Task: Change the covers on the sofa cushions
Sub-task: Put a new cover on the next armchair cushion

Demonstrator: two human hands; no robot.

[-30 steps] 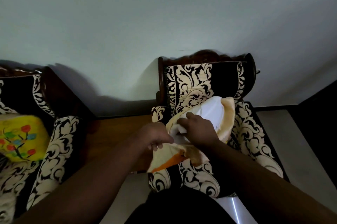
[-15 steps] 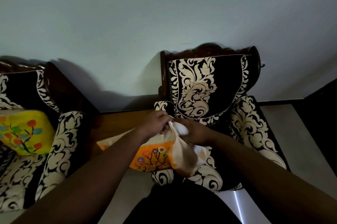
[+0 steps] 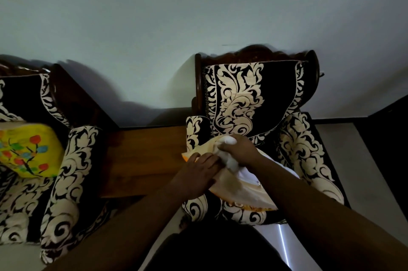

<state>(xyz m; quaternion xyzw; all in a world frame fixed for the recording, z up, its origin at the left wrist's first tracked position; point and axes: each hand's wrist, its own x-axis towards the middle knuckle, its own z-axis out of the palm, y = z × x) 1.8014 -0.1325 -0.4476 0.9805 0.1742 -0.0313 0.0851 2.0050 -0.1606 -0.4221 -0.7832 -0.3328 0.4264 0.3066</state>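
A white cushion insert (image 3: pixel 231 161) lies partly inside a cream and orange cover (image 3: pixel 240 193) on the seat of a black armchair with cream floral pattern (image 3: pixel 247 98). My right hand (image 3: pixel 240 149) grips the white insert at the cover's opening. My left hand (image 3: pixel 198 171) holds the cover's edge just left of it. Much of the insert is hidden under my right forearm.
A wooden side table (image 3: pixel 143 156) stands between the armchair and a second patterned sofa (image 3: pixel 66 178) on the left. On that sofa sits a yellow cushion with a painted tree (image 3: pixel 26 151). Pale floor (image 3: pixel 357 171) lies to the right. A plain wall is behind.
The cover with its orange printed side hanging left has been turned onto the seat, cream side up. Both hands shifted right and lower over the armchair; the right hand now clutches the insert.
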